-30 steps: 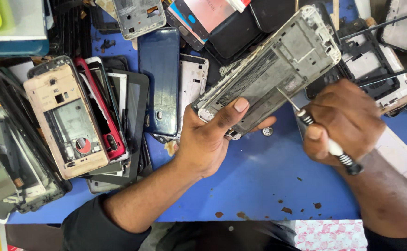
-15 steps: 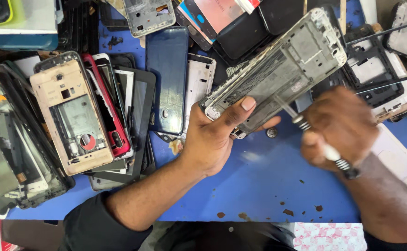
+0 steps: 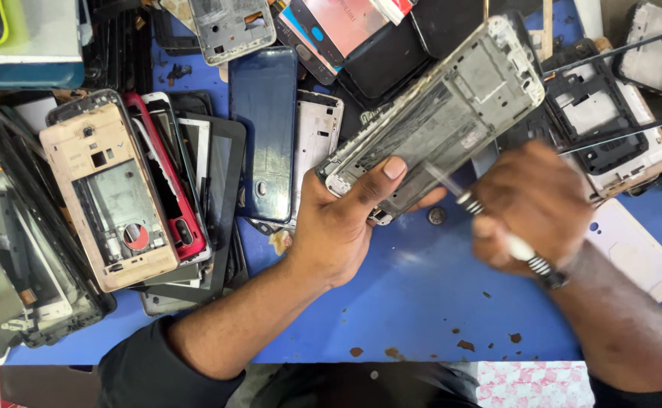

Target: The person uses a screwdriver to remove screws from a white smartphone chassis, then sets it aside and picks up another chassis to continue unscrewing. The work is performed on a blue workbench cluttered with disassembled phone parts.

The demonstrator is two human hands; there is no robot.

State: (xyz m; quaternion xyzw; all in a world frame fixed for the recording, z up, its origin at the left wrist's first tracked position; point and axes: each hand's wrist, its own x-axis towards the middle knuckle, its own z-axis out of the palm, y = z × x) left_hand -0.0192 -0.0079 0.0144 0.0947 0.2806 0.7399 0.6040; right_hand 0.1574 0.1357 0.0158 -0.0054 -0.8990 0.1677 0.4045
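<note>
Grey metal phone mid-frame [image 3: 440,121] is held tilted above the blue table [image 3: 421,302], its long axis running from lower left to upper right. Left hand [image 3: 338,227] is clamped on the frame's lower end: thumb lies across the inner face, fingers wrap underneath. Right hand [image 3: 531,200] is closed around a small screwdriver [image 3: 497,230] with a white handle and ribbed black bands; its thin shaft points up-left and its tip meets the frame's inner face near the lower edge. Right hand and tool are motion-blurred, so the exact contact point cannot be told.

A small dark round part [image 3: 436,216] lies on the table just below the frame, between the two hands.

Left of the left hand: a dark blue phone back cover [image 3: 272,132] lying flat, a white frame [image 3: 314,155] beside it, then a stack of black and red frames, with a gold-coloured phone chassis [image 3: 112,193] on top. Right of the frame: a black inner housing [image 3: 595,113] resting on a white panel. Small brown flecks [image 3: 463,344] dot the table near the front edge.
</note>
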